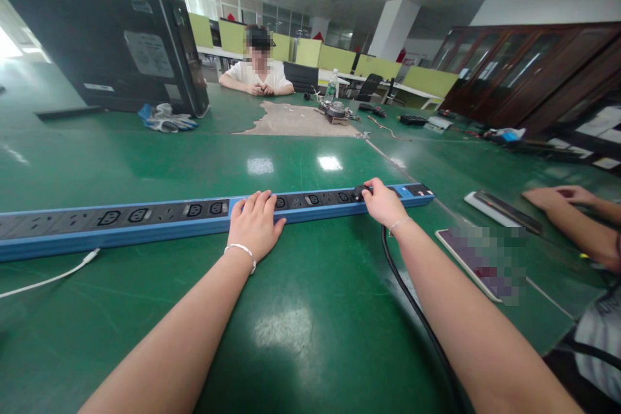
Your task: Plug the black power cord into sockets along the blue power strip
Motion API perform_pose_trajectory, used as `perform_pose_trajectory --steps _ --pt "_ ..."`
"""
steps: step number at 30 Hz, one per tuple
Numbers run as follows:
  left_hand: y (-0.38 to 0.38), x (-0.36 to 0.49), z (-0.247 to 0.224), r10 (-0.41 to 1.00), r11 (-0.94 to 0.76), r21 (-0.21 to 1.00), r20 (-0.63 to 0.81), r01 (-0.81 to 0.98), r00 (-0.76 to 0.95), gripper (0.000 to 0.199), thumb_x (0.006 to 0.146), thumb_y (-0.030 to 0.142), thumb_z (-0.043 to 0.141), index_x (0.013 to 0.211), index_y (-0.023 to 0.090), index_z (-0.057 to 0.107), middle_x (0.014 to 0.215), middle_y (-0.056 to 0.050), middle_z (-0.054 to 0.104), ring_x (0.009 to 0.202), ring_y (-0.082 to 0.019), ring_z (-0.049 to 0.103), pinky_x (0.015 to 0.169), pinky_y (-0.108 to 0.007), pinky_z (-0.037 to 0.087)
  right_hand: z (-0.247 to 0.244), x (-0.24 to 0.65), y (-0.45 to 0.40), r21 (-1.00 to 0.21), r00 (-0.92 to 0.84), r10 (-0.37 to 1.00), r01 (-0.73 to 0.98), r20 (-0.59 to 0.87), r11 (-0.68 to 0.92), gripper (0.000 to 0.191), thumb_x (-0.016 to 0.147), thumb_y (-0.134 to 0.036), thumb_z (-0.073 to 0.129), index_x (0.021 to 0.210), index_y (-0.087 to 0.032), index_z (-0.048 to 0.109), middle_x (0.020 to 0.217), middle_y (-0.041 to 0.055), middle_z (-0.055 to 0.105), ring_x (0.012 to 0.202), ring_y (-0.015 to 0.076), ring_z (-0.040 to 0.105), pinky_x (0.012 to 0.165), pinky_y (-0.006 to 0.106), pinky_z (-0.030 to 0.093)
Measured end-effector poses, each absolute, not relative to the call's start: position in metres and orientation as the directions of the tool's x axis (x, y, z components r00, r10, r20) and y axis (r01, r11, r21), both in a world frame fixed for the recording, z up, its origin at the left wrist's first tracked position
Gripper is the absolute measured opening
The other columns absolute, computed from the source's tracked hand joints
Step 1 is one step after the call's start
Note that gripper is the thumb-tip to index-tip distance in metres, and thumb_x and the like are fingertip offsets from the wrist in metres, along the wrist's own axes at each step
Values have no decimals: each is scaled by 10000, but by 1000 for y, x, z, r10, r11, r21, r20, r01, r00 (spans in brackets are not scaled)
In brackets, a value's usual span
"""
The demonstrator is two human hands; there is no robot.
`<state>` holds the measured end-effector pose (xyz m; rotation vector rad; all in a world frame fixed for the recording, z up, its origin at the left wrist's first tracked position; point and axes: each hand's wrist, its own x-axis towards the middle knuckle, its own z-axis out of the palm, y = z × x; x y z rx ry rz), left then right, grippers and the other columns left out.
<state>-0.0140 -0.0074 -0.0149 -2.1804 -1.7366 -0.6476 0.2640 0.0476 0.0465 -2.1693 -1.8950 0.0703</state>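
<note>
A long blue power strip (160,225) with a row of black sockets lies across the green table, its left end outside the picture. My left hand (255,223) rests over its middle, fingers across the top and thumb at the near edge, holding it. Toward the strip's right end, my right hand (383,207) grips a black plug (359,193) at a socket; my fingers partly hide it, and I cannot tell how deep it sits. From under that hand a black cable (407,294) runs down to the bottom edge.
A white cable (72,270) lies at left. Phones (473,265) (507,212) lie at right near another person's hands (557,197). Behind are a black computer case (145,52), gloves (167,118), a bottle (332,87) and a seated person (257,74).
</note>
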Motion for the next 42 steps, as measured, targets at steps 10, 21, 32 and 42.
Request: perform_pose_trajectory --steps 10,21,32,42 --pt "-8 -14 -14 851 -234 67 497 970 171 478 845 409 424 1262 179 475 1329 -104 520 1239 -263 426 1007 -426 287 44 249 36 -103 109 992 990 68 -101 338 923 -272 268 1209 -133 382 894 156 656 812 262 636 705 345 433" --pt "-8 -13 -14 850 -229 64 500 971 168 471 840 410 434 1251 184 479 1330 -99 520 1245 -258 426 1012 -424 291 43 253 38 -113 84 994 991 67 -76 353 914 -268 262 1208 -117 386 923 183 649 827 276 631 712 360 434" --pt "-8 -14 -13 846 -229 50 504 972 173 468 843 420 434 1245 185 481 1325 -95 524 1234 -258 433 1004 -424 296 46 253 41 -103 76 996 992 40 -71 359 909 -266 279 1218 -118 383 940 181 654 842 267 630 739 355 438" --pt "-8 -13 -14 845 -222 49 507 974 167 470 834 412 442 1249 196 482 1317 -101 529 1226 -262 441 1000 -433 300 40 251 38 -126 88 993 989 72 -78 344 907 -257 280 1208 -130 387 907 163 653 830 260 627 743 357 438"
